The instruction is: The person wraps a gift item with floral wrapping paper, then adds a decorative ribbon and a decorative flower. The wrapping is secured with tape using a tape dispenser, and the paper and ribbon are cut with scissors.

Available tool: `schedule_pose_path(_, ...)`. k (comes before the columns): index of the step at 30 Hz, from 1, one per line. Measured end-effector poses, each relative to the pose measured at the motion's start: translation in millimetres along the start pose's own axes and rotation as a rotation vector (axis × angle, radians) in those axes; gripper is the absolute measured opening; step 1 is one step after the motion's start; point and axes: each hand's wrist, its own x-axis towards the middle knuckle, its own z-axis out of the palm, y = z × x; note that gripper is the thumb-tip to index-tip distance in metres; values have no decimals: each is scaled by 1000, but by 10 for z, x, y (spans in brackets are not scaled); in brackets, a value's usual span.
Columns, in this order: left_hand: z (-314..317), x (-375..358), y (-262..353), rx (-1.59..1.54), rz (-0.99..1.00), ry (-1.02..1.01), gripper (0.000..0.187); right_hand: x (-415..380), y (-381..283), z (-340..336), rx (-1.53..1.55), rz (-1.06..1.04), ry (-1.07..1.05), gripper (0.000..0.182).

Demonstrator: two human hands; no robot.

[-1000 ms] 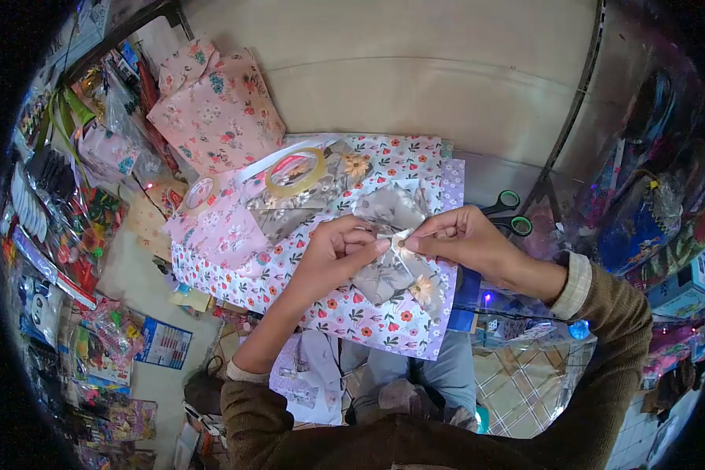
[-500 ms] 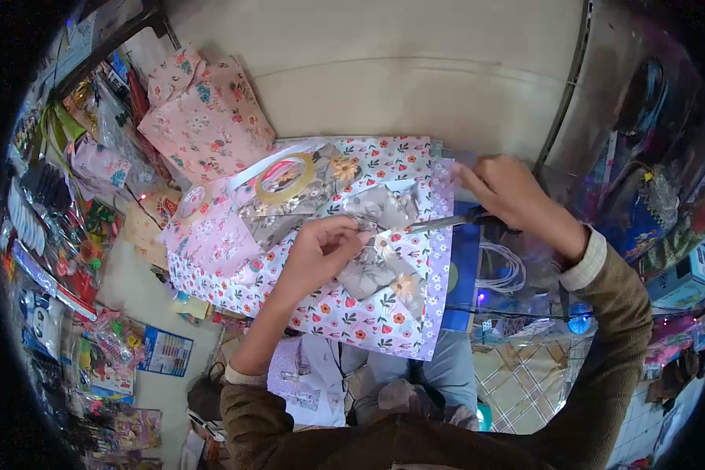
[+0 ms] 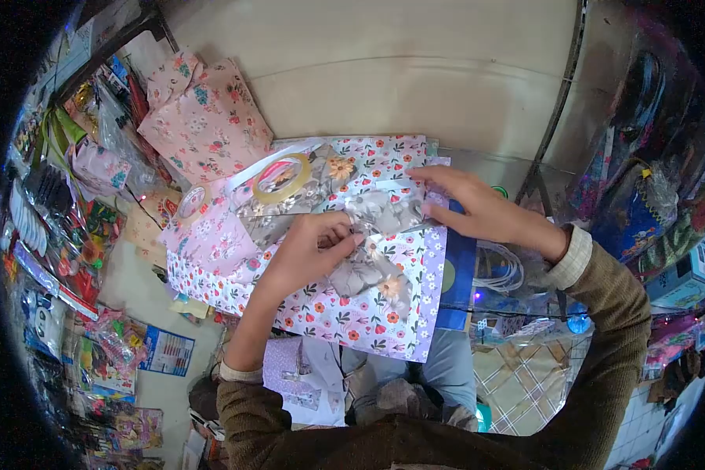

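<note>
A grey paper bow with shiny creased folds and orange flowers lies on a flat sheet of flowered wrapping paper. The left hand has its fingers bent and pinches the bow at its middle. The right hand lies across the bow's right side; how tightly it grips, I cannot tell. A round tape roll lies near.

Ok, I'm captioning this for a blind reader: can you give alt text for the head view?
Left hand pinches a grey floral paper bow on floral wrapping sheets, while the right hand reaches across its top. A tape roll lies behind.
</note>
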Motion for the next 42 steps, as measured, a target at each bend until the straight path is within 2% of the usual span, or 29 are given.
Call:
schedule_pose_path(2,8,5,49,32,76,1,19,6,-29,56,102,-1,27,41)
schedule_pose_path(4,33,1,58,57,180,28,19,5,-39,14,176,68,-52,39)
schedule_pose_path(8,-8,33,113,-5,119,-5,16,18,-65,-90,283,203,-121,34)
schedule_pose_path(11,-3,86,4,-146,136,9,14,11,-107,-90,612,398,-86,29)
schedule_pose_path(13,-17,110,-40,-260,86,10,15,1,-106,-75,658,403,-60,27)
schedule_pose_path(16,-60,132,-65,-258,24,-46,16,-10,-109,-68,695,425,-47,26)
schedule_pose_path(23,-15,152,-132,-274,-51,-3,15,-31,-94,-51,701,455,-76,27)
schedule_pose_path(26,-9,168,-134,-250,-66,26,14,-46,-97,-43,586,407,-45,27)
schedule_pose_path(29,-6,197,-143,-217,-91,56,15,-61,-143,-2,194,202,164,27)
schedule_pose_path(32,47,234,-223,-250,-78,98,19,-108,-158,39,109,206,252,29)
schedule_pose_path(35,76,229,-254,-264,-90,108,18,-157,-78,10,-1,137,195,29)
schedule_pose_path(38,52,210,-243,-245,-110,79,14,-231,-114,-27,-184,30,34,31)
schedule_pose_path(42,28,222,-283,-242,-101,27,15,-222,-214,8,-151,12,-39,31)
